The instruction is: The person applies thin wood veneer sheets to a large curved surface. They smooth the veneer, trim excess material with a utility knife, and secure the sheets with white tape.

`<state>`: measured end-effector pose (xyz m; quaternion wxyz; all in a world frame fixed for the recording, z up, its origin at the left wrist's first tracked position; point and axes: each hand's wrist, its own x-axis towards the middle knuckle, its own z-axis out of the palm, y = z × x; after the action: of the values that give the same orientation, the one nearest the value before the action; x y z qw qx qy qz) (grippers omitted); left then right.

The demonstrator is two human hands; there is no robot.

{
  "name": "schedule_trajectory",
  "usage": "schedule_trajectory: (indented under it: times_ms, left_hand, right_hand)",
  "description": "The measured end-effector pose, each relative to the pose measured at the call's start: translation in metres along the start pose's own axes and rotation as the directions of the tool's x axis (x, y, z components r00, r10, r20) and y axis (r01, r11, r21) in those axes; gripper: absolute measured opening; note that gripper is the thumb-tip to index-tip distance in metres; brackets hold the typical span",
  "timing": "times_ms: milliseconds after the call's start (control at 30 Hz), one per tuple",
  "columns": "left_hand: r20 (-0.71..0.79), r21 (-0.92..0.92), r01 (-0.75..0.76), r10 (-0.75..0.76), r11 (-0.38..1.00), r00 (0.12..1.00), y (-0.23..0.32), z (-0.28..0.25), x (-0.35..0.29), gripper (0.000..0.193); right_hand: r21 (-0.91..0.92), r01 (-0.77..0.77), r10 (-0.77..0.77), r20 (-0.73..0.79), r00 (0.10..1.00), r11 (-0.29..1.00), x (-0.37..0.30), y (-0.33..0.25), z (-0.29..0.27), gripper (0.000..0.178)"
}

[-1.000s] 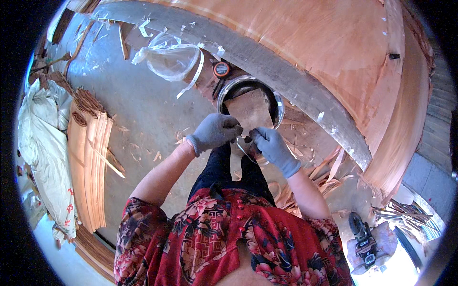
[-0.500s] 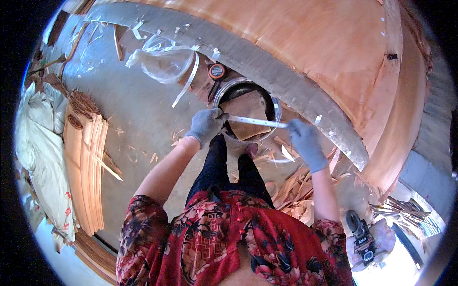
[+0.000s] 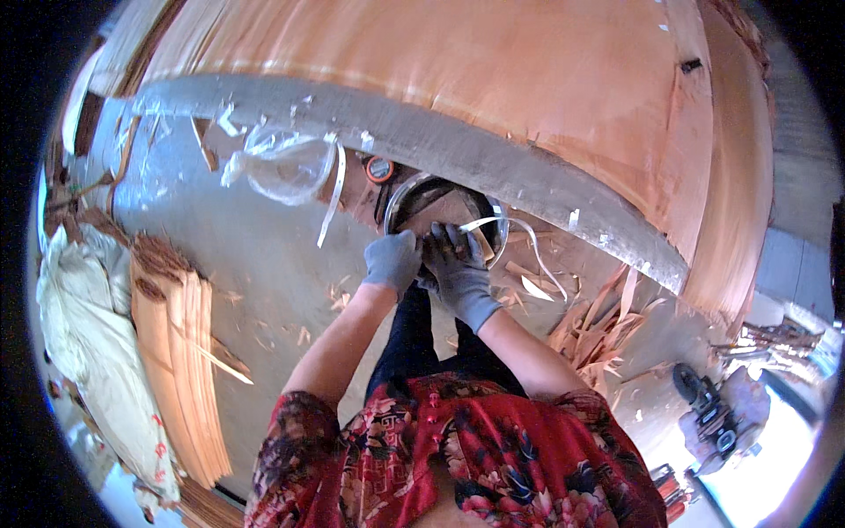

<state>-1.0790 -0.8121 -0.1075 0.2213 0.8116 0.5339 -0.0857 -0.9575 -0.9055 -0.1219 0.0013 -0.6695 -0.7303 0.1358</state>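
My left hand (image 3: 393, 261) and my right hand (image 3: 459, 276), both in grey gloves, meet over the near rim of a round basin (image 3: 503, 231). A narrow white perforated tape (image 3: 531, 231) comes out by my right fingertips, arches over the rim and curls down to the right. My right fingers are bent around it. The left hand is closed against the right; the tape's end between them is hidden. Inside the dark basin lies a brown flat piece (image 3: 447, 209), partly covered by my hands.
Ahead, a large veneer sheet (image 3: 422, 66) lies along a grey edge (image 3: 414, 123). Beside the basin are an orange-rimmed round tool (image 3: 378, 170), a clear plastic bag (image 3: 286, 167) and another white strip (image 3: 333, 198). Veneer stacks (image 3: 180, 361) stand left; wood scraps (image 3: 603, 321) lie right.
My right hand has moved left to meet my left hand. The tape, stretched straight between them before, now hangs in a loose curve to the right. The view has shifted slightly.
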Motion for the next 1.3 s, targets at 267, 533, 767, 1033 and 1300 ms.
schedule_trajectory:
  times_ms: [267,533,767,1033,1300]
  left_hand:
    - [-0.197,0.608,0.245,-0.155,0.755,0.968,-0.318,-0.117,-0.110,0.014]
    - [0.163,-0.156,0.038,-0.012,0.987,0.987,-0.267,-0.102,-0.126,0.015]
    - [0.451,-0.493,0.016,0.240,0.870,0.860,0.052,-0.136,-0.119,0.021]
    - [0.168,-0.345,-0.115,0.182,0.932,0.969,0.114,-0.114,-0.114,0.028]
    - [0.360,0.119,-0.417,0.353,0.901,0.864,0.259,-0.108,-0.095,0.027]
  right_hand:
    - [0.041,-0.057,0.055,0.062,0.997,0.998,-0.004,0.006,-0.011,0.075]
    - [0.649,0.195,-0.198,-0.068,0.978,0.736,-0.009,-0.017,-0.063,0.073]
    - [0.943,-0.211,-0.463,0.312,0.829,0.257,-0.065,0.006,-0.081,0.041]
    - [0.810,-0.306,-0.077,0.393,0.916,0.500,-0.229,0.195,-0.128,0.026]
    - [0.250,-0.557,0.502,0.251,0.827,0.792,-0.382,0.348,-0.097,0.047]
